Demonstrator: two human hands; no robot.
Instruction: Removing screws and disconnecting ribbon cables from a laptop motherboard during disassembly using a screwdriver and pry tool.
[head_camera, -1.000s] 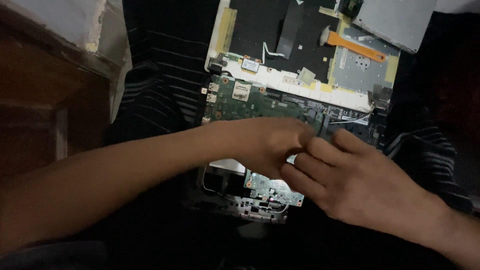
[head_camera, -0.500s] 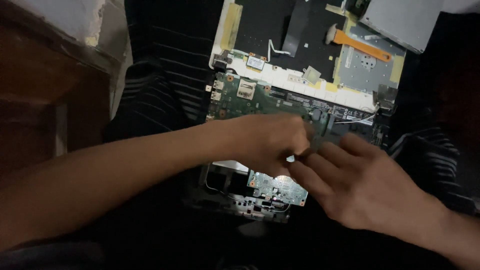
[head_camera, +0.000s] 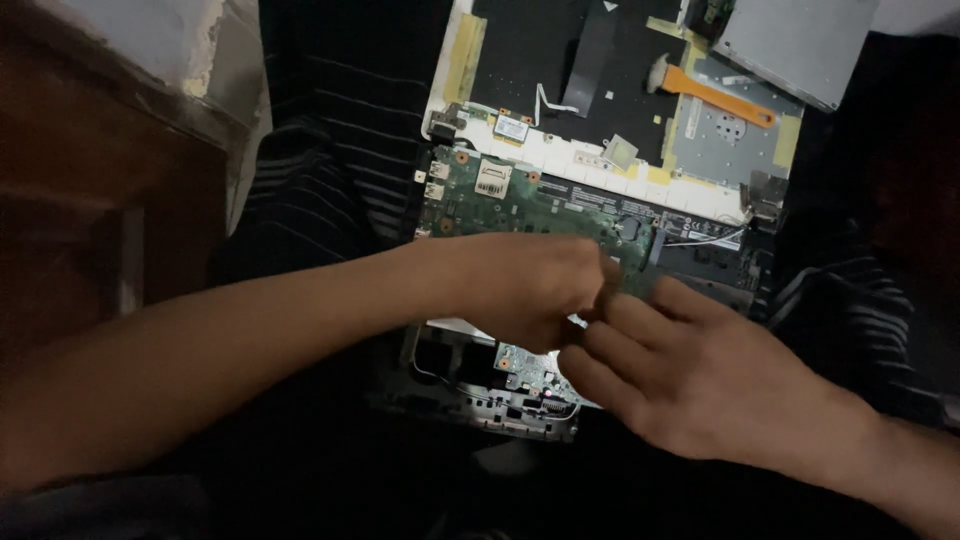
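An opened laptop base (head_camera: 600, 160) lies on my lap with its green motherboard (head_camera: 540, 205) exposed. My left hand (head_camera: 520, 285) reaches in from the left and curls over the board's lower middle, fingertips pinched together. My right hand (head_camera: 690, 375) comes in from the lower right, and its extended fingers touch the left fingertips. A small bright spot shows between the fingertips, but what it is stays hidden. Just below the hands sits a small green daughter board (head_camera: 520, 365) in the dark frame.
Black sheeting, a black flat cable (head_camera: 590, 50) and an orange ribbon cable (head_camera: 715, 95) cover the far half of the base. A silver drive (head_camera: 790, 45) lies at the top right. Dark striped cloth (head_camera: 340, 150) is underneath, with brown wooden furniture (head_camera: 100, 200) at the left.
Both hands stay joined over the same spot on the board. The right fingers have shifted slightly against the left fingertips.
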